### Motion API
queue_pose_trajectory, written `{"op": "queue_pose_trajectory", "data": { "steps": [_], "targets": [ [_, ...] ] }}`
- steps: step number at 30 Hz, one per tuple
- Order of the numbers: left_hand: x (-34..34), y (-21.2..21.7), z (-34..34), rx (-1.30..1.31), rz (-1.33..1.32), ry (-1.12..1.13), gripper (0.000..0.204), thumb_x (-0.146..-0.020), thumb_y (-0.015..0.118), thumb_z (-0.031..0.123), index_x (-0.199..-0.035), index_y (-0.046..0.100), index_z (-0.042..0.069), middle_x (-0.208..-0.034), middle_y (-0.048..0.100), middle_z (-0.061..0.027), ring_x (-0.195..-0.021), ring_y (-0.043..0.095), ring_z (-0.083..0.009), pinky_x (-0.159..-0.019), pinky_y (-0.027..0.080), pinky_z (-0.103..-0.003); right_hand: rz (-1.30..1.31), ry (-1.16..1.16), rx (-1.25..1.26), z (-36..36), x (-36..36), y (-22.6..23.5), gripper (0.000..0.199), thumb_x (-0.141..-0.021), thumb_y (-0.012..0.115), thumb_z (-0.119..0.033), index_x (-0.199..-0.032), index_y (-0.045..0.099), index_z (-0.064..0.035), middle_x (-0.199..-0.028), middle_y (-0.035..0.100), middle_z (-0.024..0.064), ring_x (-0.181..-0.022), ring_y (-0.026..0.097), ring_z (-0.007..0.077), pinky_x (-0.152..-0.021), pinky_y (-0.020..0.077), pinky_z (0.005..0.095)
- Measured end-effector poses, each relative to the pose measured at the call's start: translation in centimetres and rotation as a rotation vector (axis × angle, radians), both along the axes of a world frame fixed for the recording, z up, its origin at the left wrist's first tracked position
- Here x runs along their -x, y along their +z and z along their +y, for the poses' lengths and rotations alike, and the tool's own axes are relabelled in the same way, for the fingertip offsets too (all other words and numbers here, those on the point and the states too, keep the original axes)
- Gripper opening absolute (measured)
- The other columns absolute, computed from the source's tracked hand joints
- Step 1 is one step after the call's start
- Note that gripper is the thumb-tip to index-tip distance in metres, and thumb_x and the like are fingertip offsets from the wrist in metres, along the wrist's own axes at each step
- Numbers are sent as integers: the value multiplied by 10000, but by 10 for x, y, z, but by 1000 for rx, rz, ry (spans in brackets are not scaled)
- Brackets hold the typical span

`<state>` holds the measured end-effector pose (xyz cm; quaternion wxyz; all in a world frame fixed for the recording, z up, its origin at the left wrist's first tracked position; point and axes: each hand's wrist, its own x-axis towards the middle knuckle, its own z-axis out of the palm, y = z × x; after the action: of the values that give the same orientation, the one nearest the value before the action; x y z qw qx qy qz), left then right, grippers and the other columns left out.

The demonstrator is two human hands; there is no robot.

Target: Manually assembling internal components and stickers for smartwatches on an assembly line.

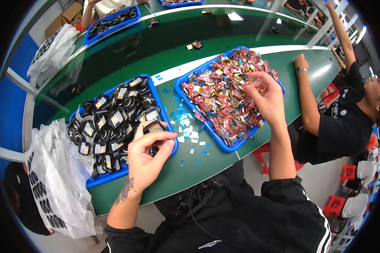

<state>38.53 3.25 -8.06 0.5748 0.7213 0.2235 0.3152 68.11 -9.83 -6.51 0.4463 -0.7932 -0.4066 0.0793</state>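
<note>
My left hand (145,162) is closed around a black plastic casing (154,126) with a tan-gold face. It holds the casing over the near right corner of a blue tray (171,150) heaped with similar black casings (116,119). Over a second blue tray (226,148), my right hand (267,99) hovers with fingers curved. A gap shows between its thumb and index tips, and I see nothing held there. Small red circuit boards (223,99) with yellow and silver parts fill this second tray.
White and blue film scraps (189,130) litter the green table (211,165) between the trays. Beyond a pale divider, a green belt (164,50) carries scattered parts. Plastic sheeting (65,168) hangs at left. A co-worker in black (340,130) sits at right; another tray (114,23) stands across.
</note>
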Motion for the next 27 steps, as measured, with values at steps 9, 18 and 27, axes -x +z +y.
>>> {"op": "queue_pose_trajectory", "data": {
  "steps": [9, 18, 27],
  "targets": [
    [-27, 38, -22, -285, 116, -44, 228, -774, 742, 34, -1000, 715, 40, -1066, 549, -84, -851, 592, -134, -698, 516, -269, 666, 4, -613, -2, 12, 0, 212, -898, 630, -71, -1092, 578, -2, -862, 619, 13, -718, 565, 47, -624, 484, 204],
    [-48, 29, -28, 335, -26, -101, 263, -842, 686, 13, -1099, 672, -41, -1086, 585, -88, -974, 601, -149, -850, 502, -267, 469, 214, -599, -1, 126, 0, 245, -859, 613, 85, -1081, 526, 26, -894, 607, 48, -779, 601, 77, -669, 483, 191],
    [-17, 5, -19, 75, -97, 16, 90, -841, 702, 60, -899, 717, -7, -997, 566, -75, -728, 590, -84, -614, 496, -209, 426, 401, -458, 14, 143, -3, 211, -861, 640, 0, -1062, 580, 20, -965, 610, 88, -877, 617, 135, -723, 508, 240]
  ]
}}
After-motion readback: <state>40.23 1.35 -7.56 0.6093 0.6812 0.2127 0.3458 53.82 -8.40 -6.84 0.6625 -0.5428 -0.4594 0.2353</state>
